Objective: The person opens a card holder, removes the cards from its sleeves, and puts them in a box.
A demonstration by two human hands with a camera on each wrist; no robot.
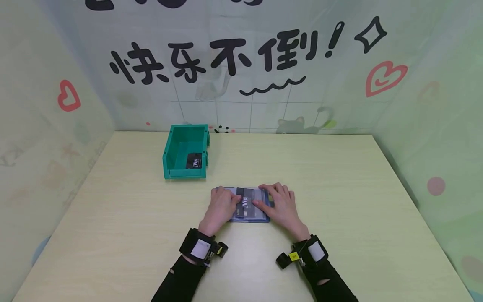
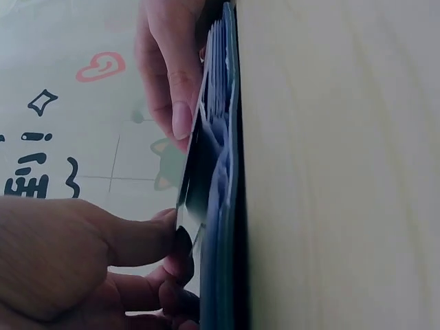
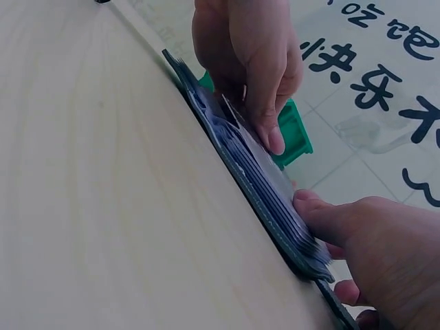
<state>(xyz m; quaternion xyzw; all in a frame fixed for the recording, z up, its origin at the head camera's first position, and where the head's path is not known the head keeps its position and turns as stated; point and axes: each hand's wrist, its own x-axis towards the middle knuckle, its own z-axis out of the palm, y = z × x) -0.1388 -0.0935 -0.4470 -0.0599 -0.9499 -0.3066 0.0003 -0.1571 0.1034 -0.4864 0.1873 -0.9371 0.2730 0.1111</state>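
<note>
A blue-edged card holder (image 1: 250,219) with clear sleeves lies on the table, its stacked pages showing edge-on in both wrist views. Over its middle is a dark and grey card (image 1: 245,202) marked "Vip". My left hand (image 1: 220,206) pinches the card's left side between thumb and forefinger; in the left wrist view that edge stands raised off the sleeves. At the other side, my right hand (image 1: 282,208) grips the holder's right edge, thumb (image 3: 313,205) over the card and sleeves, fingers around the edge. How far the card sits in a sleeve is hidden.
A green bin (image 1: 185,174) stands behind the holder, to the left, with a black "Vip" card (image 1: 194,160) inside. The pale wooden table (image 1: 113,235) meets printed fabric walls (image 1: 241,113) at the back and sides.
</note>
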